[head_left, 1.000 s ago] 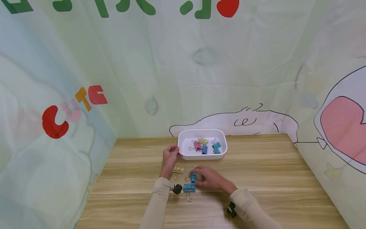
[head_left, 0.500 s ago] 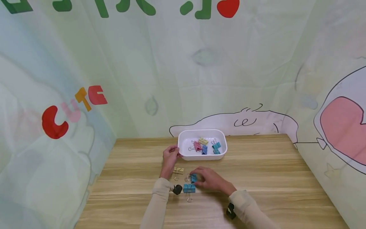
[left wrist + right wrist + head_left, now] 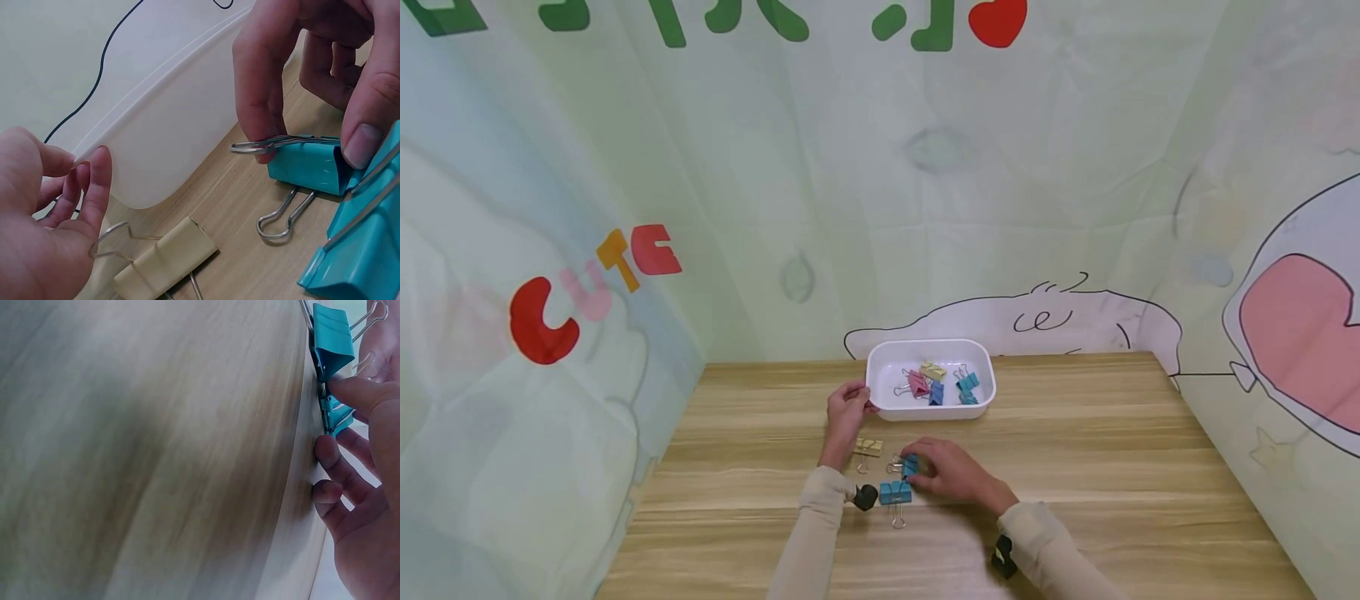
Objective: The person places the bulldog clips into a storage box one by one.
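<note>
My left hand (image 3: 844,421) pinches the left front rim of a white plastic tray (image 3: 934,413) between thumb and fingers. With thumb and index finger my right hand (image 3: 955,472) grips a teal binder clip (image 3: 306,167) by its two ends, low over the table, its wire handles pointing left. Right against it, on the near side, lies a larger-looking teal binder clip (image 3: 895,493), handles toward me. A pale yellow binder clip (image 3: 172,259) rests beside my left wrist. In the right wrist view, the near teal clip (image 3: 332,337) partly hides the held one.
Inside the tray are a pink clip (image 3: 917,383), a yellow clip (image 3: 933,369), a blue clip (image 3: 936,393) and teal clips (image 3: 967,382). The wooden table (image 3: 1112,467) ends at a printed cloth backdrop (image 3: 760,208) just behind the tray.
The teal clip in my right hand has shifted very slightly to the right, and the near teal clip a touch to the left. My left hand and the tray stay put.
</note>
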Demonstrator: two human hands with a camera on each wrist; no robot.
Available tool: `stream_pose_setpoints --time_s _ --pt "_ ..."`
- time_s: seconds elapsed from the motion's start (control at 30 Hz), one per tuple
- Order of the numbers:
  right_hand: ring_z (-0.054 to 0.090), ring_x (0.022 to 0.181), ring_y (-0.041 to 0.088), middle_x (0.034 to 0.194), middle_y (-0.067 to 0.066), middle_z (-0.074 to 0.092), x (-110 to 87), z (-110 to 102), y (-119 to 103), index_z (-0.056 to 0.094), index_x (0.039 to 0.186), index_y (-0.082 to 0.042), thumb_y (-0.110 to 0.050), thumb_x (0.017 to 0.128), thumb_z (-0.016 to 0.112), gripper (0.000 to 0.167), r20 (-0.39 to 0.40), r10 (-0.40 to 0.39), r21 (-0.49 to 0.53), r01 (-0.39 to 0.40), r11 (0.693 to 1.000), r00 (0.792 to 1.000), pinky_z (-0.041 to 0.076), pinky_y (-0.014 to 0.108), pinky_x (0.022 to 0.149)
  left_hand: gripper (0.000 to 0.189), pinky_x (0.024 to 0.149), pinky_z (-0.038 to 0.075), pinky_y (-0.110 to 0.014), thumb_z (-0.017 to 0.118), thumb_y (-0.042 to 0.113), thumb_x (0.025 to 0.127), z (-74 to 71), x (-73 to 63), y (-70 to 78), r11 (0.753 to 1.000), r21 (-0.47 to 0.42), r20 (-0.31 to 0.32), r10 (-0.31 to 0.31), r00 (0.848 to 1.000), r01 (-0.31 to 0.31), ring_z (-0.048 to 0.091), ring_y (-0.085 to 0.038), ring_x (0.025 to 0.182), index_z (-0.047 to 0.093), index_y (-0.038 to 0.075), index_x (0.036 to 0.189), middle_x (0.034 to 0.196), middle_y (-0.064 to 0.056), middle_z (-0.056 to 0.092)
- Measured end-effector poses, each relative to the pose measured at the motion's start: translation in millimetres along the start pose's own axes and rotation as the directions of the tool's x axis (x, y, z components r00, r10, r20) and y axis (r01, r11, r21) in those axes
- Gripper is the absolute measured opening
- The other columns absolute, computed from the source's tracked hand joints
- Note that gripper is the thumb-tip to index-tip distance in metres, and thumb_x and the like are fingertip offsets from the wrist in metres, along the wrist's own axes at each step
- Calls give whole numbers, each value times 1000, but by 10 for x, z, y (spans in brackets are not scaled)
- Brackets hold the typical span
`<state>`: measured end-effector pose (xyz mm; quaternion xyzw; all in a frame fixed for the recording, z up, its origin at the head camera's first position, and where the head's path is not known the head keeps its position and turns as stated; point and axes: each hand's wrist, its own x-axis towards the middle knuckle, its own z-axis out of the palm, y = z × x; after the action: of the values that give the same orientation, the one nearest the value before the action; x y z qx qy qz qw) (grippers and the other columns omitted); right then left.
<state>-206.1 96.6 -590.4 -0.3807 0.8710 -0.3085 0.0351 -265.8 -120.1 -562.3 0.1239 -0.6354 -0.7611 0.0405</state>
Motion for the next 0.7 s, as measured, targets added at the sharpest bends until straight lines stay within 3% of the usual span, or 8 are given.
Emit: stream_pose_setpoints --time_s 0.3,0.53,0.7 --pt "64 113 16 124 1 70 -9 -5 -5 69 128 -12 -23 94 78 37 -16 -1 -2 1 1000 1000 55 39 100 32 75 63 -34 56 -2 104 -17 18 6 1000 -21 34 -4 999 4 63 -20 78 52 -21 130 119 -33 55" --pt "65 113 17 123 2 71 -16 -45 -21 69 128 -12 -24 95 77 37 -4 18 5 -18 1000 1000 55 41 101 31 71 61 -26 56 0 104 -8 12 -1 1000 -2 8 -12 1000 12 63 -25 84 54 -18 129 115 -27 57" --pt "64 112 18 122 2 70 -19 -68 -11 69 128 -13 -26 95 77 36 4 28 -11 -28 1000 1000 55 42 100 29 75 63 -30 57 1 104 -4 11 -6 1000 20 -5 -13 1000 13 64 -29 87 57 -15 128 116 -28 57"
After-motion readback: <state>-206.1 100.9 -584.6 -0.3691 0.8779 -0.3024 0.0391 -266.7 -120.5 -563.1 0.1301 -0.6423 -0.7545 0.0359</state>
